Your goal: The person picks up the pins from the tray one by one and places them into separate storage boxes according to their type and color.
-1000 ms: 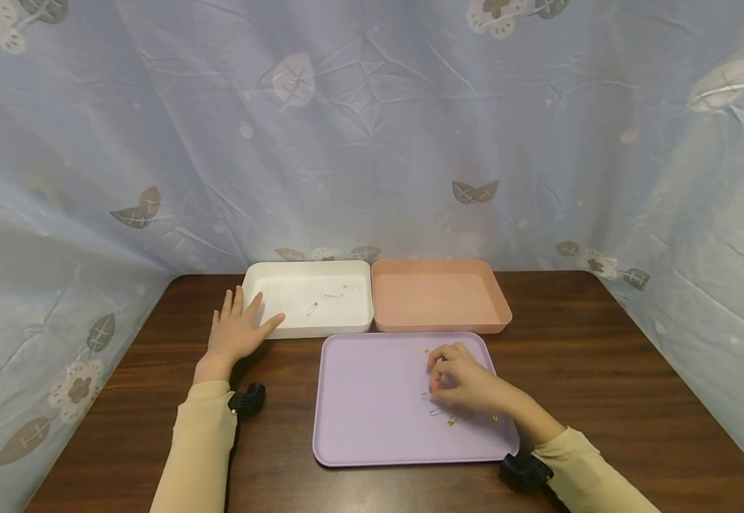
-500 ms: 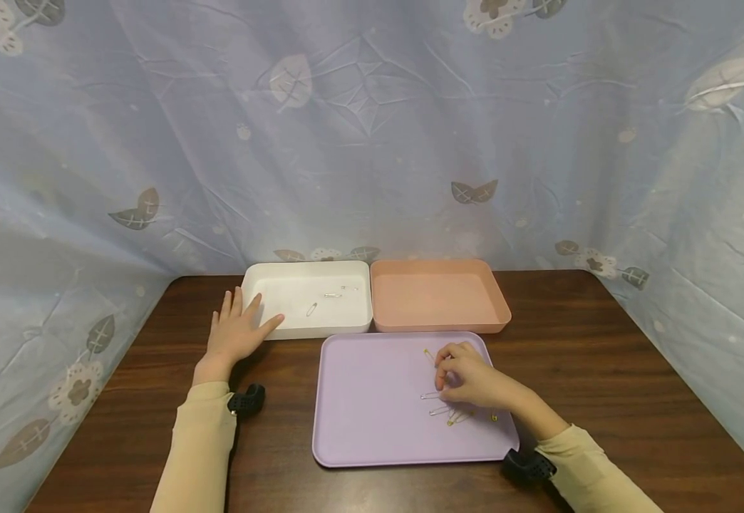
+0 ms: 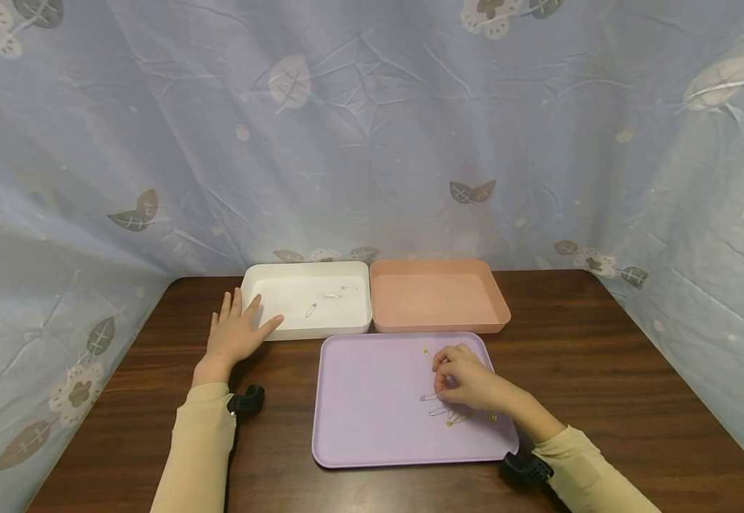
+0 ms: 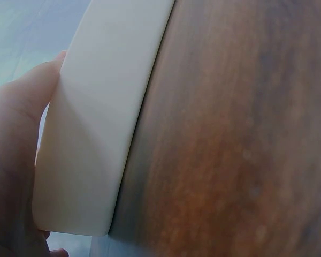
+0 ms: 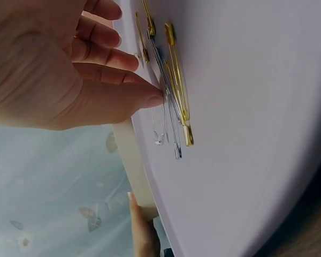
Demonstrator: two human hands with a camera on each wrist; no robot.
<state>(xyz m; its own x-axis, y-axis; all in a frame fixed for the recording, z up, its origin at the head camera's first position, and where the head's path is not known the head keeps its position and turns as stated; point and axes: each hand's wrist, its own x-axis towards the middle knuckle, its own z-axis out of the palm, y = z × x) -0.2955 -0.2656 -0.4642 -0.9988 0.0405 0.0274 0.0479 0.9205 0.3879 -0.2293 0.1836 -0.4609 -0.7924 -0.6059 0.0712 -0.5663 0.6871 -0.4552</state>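
Right hand [image 3: 468,381]: fingers curled, thumb and forefinger apparently pinching one slim silver metal safety pin [image 3: 429,397] above or on a shallow lilac rectangular tray [image 3: 372,410]; the grip itself is partly hidden, as the pin's near end passes behind the thumb. Gold and silver metal safety pins [image 5: 175,69] lie bunched beside the thumb in the right wrist view, overlapping too closely for a sure count; further gold pieces run behind the fingers. Left hand [image 3: 234,335]: spread, fingers extended, at the left end of a white rectangular tray [image 3: 321,333], thumb over its rim; the left wrist view cuts off most of this hand. Inside the white tray, three small pale metal safety pins [image 3: 332,296], fine detail indistinct. Adjoining it, a salmon-pink rectangular tray [image 3: 439,292]. Against one second earlier, the right hand sits slightly further right, exposing more of the silver pin and of a gold pin [image 3: 427,353] near the lilac tray's far edge; the left hand is unmoved.
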